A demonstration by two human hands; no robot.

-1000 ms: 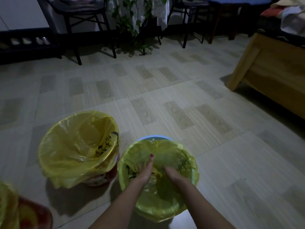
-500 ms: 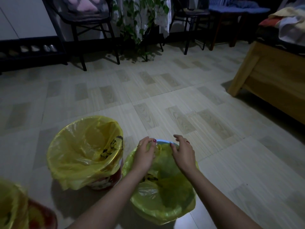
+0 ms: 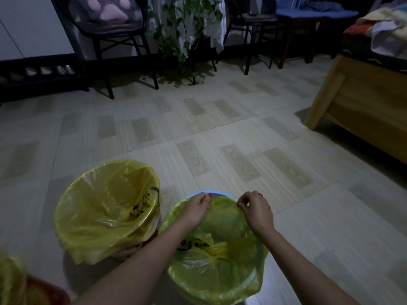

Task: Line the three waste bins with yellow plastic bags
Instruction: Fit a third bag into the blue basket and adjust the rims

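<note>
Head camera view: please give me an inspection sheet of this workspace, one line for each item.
Surface: tiled floor, dim light.
Job's things: blue bin, its yellow bag not yet over the far rim; second lined bin; third lined bin, cut off.
Clutter: nothing seen.
Grippers: left hand and right hand pinch the bag's far edge.
Cables: nothing seen.
Surroundings: chair, plant, wooden bed.

Blue bin w/ yellow bag half-fitted, far rim bare, lined bin just left
</note>
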